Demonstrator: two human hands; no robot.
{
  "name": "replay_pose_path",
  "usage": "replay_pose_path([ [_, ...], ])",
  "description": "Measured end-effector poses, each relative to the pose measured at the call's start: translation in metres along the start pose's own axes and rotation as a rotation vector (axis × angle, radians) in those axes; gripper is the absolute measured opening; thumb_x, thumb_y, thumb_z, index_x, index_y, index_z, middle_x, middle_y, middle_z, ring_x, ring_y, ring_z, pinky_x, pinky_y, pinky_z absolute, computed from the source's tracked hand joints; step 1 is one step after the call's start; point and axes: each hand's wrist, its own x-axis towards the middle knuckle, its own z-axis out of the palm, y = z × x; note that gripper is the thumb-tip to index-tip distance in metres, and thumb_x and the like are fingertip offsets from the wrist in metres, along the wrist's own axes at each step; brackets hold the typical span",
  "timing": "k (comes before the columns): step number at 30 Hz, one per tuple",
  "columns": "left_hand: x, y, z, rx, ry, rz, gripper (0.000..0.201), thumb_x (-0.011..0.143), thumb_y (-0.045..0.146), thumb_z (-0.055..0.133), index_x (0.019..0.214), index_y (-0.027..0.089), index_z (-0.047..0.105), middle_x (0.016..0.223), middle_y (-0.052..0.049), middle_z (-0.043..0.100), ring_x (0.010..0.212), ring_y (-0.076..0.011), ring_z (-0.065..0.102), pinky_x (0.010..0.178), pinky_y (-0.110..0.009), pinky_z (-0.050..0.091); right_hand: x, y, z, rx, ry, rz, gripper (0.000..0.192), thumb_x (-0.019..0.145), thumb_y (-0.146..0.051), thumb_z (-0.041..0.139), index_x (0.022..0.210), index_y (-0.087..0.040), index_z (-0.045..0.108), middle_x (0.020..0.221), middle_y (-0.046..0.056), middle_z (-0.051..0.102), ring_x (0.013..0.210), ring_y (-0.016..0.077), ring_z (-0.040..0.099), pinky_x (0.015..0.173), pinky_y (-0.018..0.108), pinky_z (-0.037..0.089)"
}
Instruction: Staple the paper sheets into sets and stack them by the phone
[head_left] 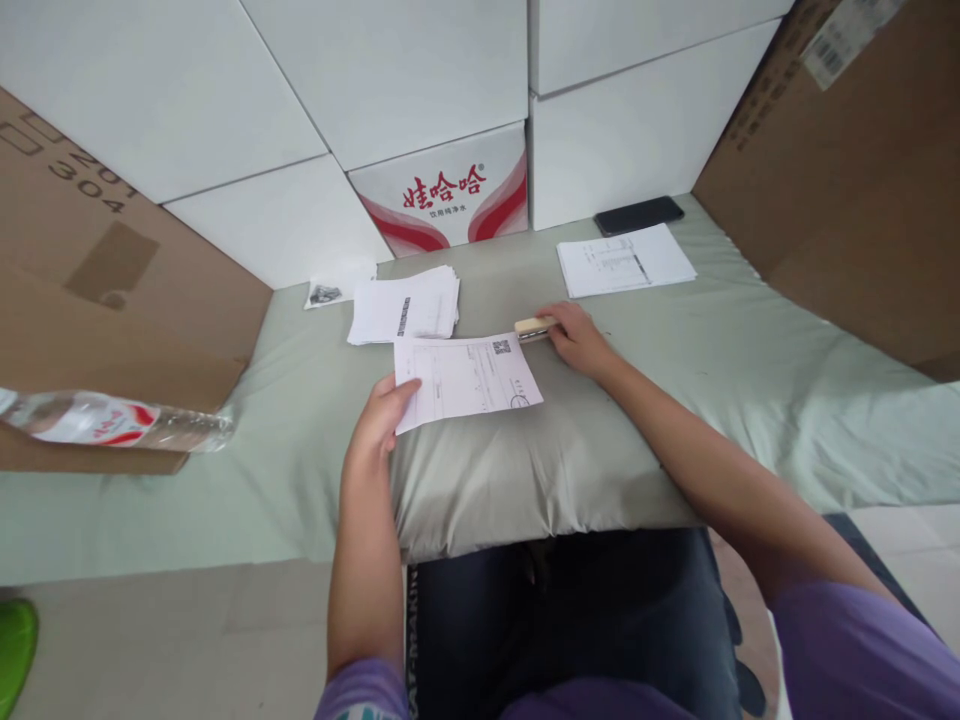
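My left hand (382, 415) pinches the left edge of a printed paper sheet (465, 385) with a QR code and a round stamp mark, thumb on top. In my right hand (576, 335) is a cream-coloured stapler (534, 327), its front end close to the sheet's upper right corner; whether it touches the paper I cannot tell. Just behind the sheet lies a stack of printed papers (405, 305). Another paper stack (626, 262) rests further right on the cloth. A small clear bag with dark metallic bits (325, 294) sits at the back left.
A black phone (639, 215) lies by the white boxes (622, 150) at the back. Brown cartons (847, 200) stand at both sides. On the left lies a plastic water bottle (127, 420). Green cloth (480, 480) covers the surface, wrinkled at its front edge.
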Motion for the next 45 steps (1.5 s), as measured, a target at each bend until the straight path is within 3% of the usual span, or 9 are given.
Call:
replay_pose_path([
  [18,-0.001,-0.005,0.012,-0.022,-0.051,0.010,0.026,0.076,0.014,0.066,0.101,0.011,0.075,0.095,-0.012,0.081,0.097,-0.0280,0.077,0.096,-0.042,0.059,-0.001,-0.010,-0.003,-0.056,-0.043,0.046,0.043,0.088,-0.018,0.041,0.122,-0.020,0.067,0.123,0.016,0.066,0.117,0.0317,0.056,0.102,0.052,0.041],
  [25,0.005,-0.012,0.014,-0.003,-0.099,0.027,0.035,0.078,0.016,0.064,0.111,0.010,0.074,0.102,-0.012,0.080,0.103,-0.0280,0.075,0.103,-0.043,0.055,0.003,-0.049,-0.031,-0.155,0.004,0.112,0.041,0.091,-0.030,0.048,0.128,-0.021,0.064,0.130,0.015,0.064,0.122,0.0332,0.055,0.105,0.052,0.037],
  [29,0.012,-0.018,0.012,0.017,-0.101,0.058,0.038,0.077,0.019,0.064,0.112,0.011,0.074,0.103,-0.011,0.080,0.104,-0.0289,0.075,0.104,-0.045,0.054,0.034,-0.071,-0.043,-0.266,-0.177,0.210,0.032,0.093,-0.031,0.047,0.114,-0.022,0.071,0.117,0.011,0.071,0.107,0.0298,0.063,0.100,0.049,0.039],
  [31,0.014,-0.020,0.012,0.028,-0.097,0.077,0.039,0.076,0.020,0.064,0.112,0.012,0.074,0.104,-0.010,0.080,0.106,-0.0290,0.074,0.104,-0.044,0.053,0.054,-0.075,-0.036,-0.308,-0.288,0.246,0.030,0.093,-0.032,0.049,0.109,-0.022,0.073,0.112,0.010,0.073,0.103,0.0284,0.064,0.096,0.046,0.041],
  [34,0.015,-0.020,0.013,0.047,-0.086,0.096,0.041,0.074,0.021,0.064,0.112,0.012,0.074,0.104,-0.010,0.080,0.108,-0.0293,0.073,0.105,-0.044,0.052,0.077,-0.072,-0.013,-0.349,-0.341,0.294,0.028,0.092,-0.026,0.051,0.107,-0.021,0.073,0.114,0.010,0.074,0.106,0.0280,0.064,0.093,0.042,0.043],
  [39,0.016,-0.020,0.014,0.094,-0.077,0.119,0.042,0.071,0.024,0.064,0.110,0.011,0.075,0.103,-0.011,0.080,0.107,-0.0312,0.073,0.104,-0.045,0.053,0.092,-0.053,0.016,-0.381,-0.246,0.329,0.034,0.090,-0.020,0.047,0.113,-0.019,0.072,0.117,0.013,0.072,0.110,0.0300,0.062,0.093,0.045,0.045],
  [45,0.019,-0.021,0.013,0.117,-0.073,0.122,0.042,0.070,0.026,0.064,0.108,0.012,0.076,0.103,-0.010,0.080,0.108,-0.0319,0.073,0.103,-0.046,0.053,0.092,-0.043,0.021,-0.414,-0.238,0.287,0.039,0.088,-0.021,0.050,0.123,-0.018,0.067,0.123,0.016,0.067,0.116,0.0344,0.056,0.097,0.051,0.042],
])
